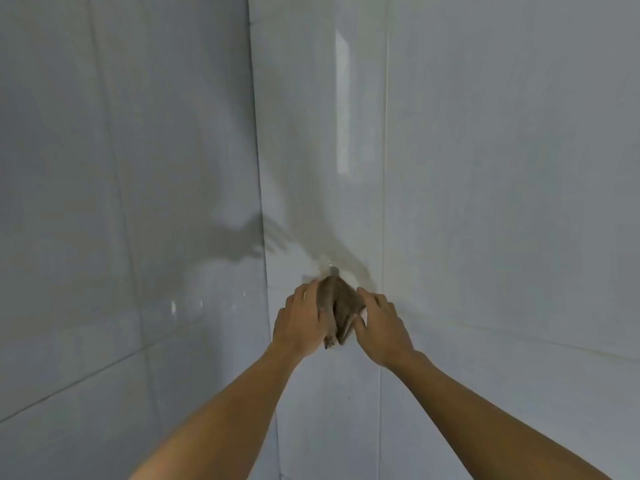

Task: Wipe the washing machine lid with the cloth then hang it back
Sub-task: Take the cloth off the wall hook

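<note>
Both hands up at the corner of the glossy pale grey tiled wall (485,168), brown-grey bunched cloth (341,306) pinched between them. Left hand (300,320) closes on the cloth's left edge, right hand (379,323) presses fingers on its right side; both hold cloth, neither hand spread wide. Cloth's long axis runs roughly vertical, top end pointing up at a small grey hook or peg (333,270) on the right-hand wall, just above and touching or nearly touching the cloth's tip; can't tell if it's caught yet. Loose tail hangs below, between the wrists. Hook sits directly above the grip, about centred, marginally closer to the left fingertips. Washing machine lid not in view. Judging by this, hanging step is underway; next move likely turns on seating the top fold over the hook before letting go.
</note>
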